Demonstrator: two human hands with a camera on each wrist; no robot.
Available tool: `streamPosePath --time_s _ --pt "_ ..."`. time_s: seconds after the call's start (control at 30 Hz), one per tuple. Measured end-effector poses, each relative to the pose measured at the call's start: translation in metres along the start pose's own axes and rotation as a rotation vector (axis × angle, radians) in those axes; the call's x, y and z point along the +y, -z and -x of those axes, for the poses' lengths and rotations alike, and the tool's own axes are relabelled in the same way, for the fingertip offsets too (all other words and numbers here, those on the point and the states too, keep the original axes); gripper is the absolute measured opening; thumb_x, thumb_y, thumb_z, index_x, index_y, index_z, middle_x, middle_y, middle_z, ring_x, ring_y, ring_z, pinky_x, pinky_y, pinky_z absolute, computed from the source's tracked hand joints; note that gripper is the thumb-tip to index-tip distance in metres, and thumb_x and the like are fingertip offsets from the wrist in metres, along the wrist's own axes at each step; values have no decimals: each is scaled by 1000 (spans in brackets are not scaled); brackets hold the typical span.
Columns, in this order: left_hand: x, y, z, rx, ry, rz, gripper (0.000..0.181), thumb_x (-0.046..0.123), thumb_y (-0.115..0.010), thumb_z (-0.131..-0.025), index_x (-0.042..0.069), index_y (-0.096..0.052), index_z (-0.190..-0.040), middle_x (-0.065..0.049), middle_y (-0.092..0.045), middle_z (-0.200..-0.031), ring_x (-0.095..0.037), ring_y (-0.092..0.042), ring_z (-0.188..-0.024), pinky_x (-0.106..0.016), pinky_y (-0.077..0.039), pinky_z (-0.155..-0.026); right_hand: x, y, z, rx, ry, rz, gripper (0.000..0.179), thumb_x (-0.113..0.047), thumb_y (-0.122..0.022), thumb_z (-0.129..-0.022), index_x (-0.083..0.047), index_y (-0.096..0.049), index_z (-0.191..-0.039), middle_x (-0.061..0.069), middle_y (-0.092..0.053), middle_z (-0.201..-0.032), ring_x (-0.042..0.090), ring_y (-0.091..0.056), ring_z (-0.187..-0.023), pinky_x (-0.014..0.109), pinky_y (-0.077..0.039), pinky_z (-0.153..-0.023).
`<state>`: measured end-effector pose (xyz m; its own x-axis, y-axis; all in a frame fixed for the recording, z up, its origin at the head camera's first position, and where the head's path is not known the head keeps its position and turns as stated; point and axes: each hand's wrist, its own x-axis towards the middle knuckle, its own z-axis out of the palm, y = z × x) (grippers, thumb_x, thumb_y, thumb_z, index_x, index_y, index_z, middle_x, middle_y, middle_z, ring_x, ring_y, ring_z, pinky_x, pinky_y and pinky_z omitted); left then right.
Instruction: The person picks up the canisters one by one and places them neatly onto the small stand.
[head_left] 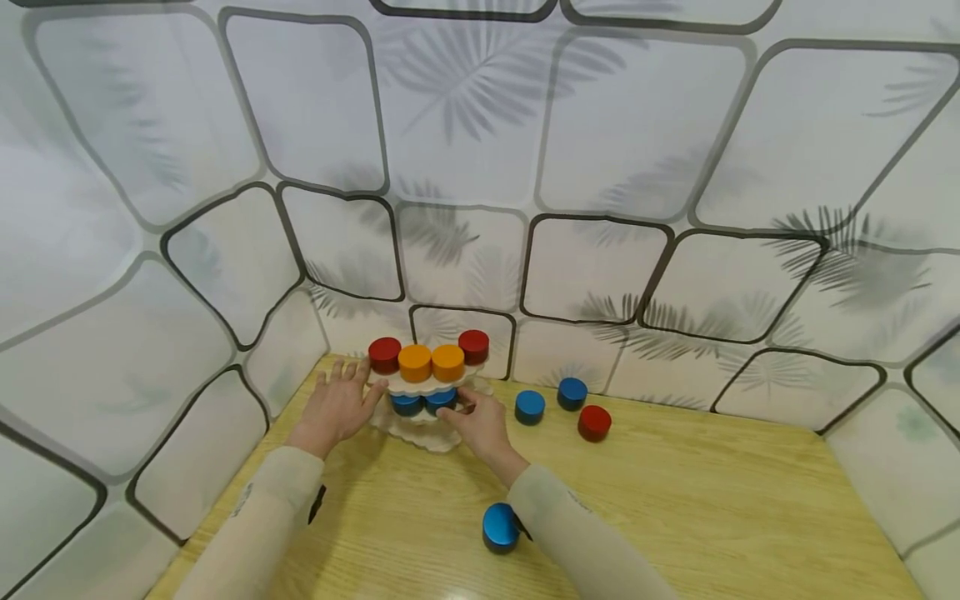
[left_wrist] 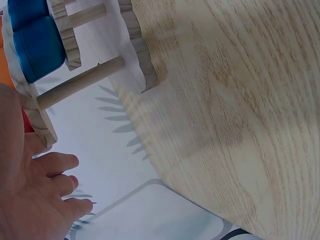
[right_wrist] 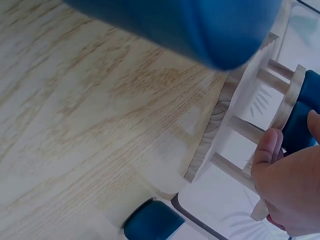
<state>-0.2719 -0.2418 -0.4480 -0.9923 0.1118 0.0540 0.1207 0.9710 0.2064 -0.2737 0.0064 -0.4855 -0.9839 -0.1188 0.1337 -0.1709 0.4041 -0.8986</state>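
Observation:
A tiered wooden stand (head_left: 423, 437) with scalloped shelves and round posts stands near the back wall at left. Two orange tins (head_left: 415, 364) and two red tins (head_left: 473, 347) line its top shelf, a red one at each end. Blue tins (head_left: 407, 405) sit side by side on the shelf below. My right hand (head_left: 483, 429) pinches the right blue tin (right_wrist: 297, 131), thumb on its front and fingers by the shelf edge. My left hand (head_left: 337, 408) touches the top shelf's left end, thumb at the front edge and other fingers loosely extended.
To the right of the stand, two blue tins (head_left: 529, 407) and one red tin (head_left: 594, 423) lie on the wooden table (head_left: 697, 500). Another blue tin (head_left: 500, 527) stands close beside my right sleeve. A patterned wall covering (head_left: 465, 258) rises behind the table and at left.

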Motion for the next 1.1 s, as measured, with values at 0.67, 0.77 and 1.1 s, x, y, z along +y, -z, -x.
streamPosePath --time_s 0.67,0.77,1.1 --pt "0 -1 -1 -17 2 21 74 50 -29 -115 -4 -27 -165 -34 -36 -164 -59 -24 -154 -76 -20 -123 14 58 34 -232 63 -31 46 -28 -77 -97 -3 -69 -134 18 -70 -135 26 -69 -113 33 -61 -91" --pt "0 -1 -3 -19 -2 28 74 51 -28 -115 -4 -26 -165 -34 -36 -164 -59 -24 -154 -77 -19 -123 19 67 39 -287 78 -47 44 -24 -76 -98 -2 -67 -135 20 -69 -135 28 -69 -117 33 -59 -96" --pt "-3 -1 -12 -16 -8 26 74 50 -28 -115 -4 -26 -165 -35 -36 -164 -59 -24 -154 -77 -19 -122 39 89 55 -466 31 -91 49 -21 -74 -99 3 -63 -140 25 -67 -138 38 -64 -125 19 -54 -97"
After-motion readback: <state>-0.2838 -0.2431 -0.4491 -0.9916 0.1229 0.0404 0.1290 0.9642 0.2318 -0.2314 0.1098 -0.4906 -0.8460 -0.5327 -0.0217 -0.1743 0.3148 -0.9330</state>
